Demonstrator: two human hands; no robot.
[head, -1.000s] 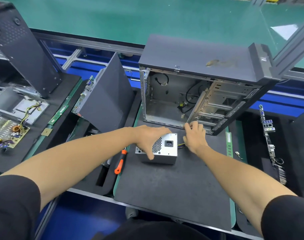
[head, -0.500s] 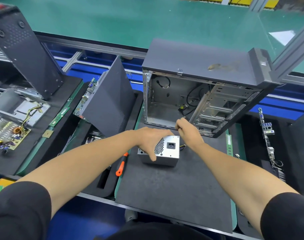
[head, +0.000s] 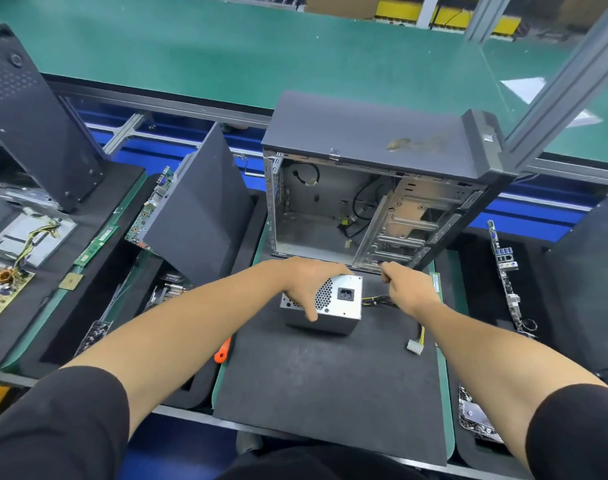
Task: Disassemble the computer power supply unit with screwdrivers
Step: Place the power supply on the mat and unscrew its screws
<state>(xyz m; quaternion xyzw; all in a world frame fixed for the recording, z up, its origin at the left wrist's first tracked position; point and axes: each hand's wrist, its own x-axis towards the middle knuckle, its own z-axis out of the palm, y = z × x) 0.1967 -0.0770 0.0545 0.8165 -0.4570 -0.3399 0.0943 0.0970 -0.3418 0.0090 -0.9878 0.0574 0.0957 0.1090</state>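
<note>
A silver power supply unit (head: 340,303) with a black socket and a honeycomb vent sits on the dark foam mat (head: 330,382). My left hand (head: 304,282) grips its top and front, thumb down over the vent. My right hand (head: 404,289) is curled round the unit's black and yellow cable bundle (head: 378,301) just right of the box. A white connector (head: 415,346) on yellow wires lies on the mat further right. An orange-handled screwdriver (head: 223,351) lies left of the mat, partly hidden by my left forearm.
An open, gutted computer case (head: 365,209) stands right behind the unit. A leaning dark side panel (head: 198,216) is to the left. Circuit boards (head: 4,282) and metal parts lie on the far-left mat. A motherboard (head: 503,265) stands on edge at right.
My right hand has pulled away from the unit's corner to the right, drawing the cable bundle out so the white connector now lies on the mat. My left hand keeps its hold.
</note>
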